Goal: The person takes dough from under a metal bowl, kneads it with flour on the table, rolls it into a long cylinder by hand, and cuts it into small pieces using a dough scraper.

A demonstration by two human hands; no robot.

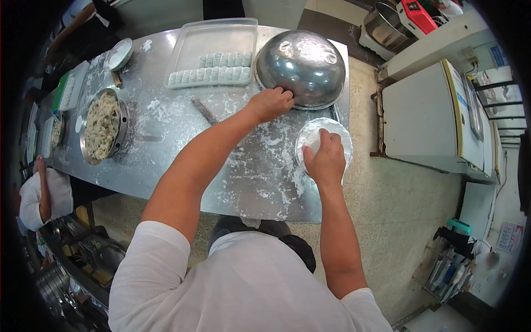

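Observation:
My left hand [271,104] has its fingers curled at the near rim of a large steel bowl [301,66], which lies upside down on the table. What is under that bowl is hidden. Over a round bowl of white flour [344,141] at the table's right edge is my right hand [326,157], its thumb and fingers apart and touching the flour. A thin rolling pin [204,111] dusted with flour lies left of my left forearm. Behind it, a clear plastic tray [185,52] holds several white dumplings [215,73] in rows.
Flour is scattered over the steel table [166,133]. At left stand a pan of chopped filling [101,127] and a small white bowl [120,54]. Another person in a white shirt [47,193] is at the far left. A white cabinet [420,116] stands on the right.

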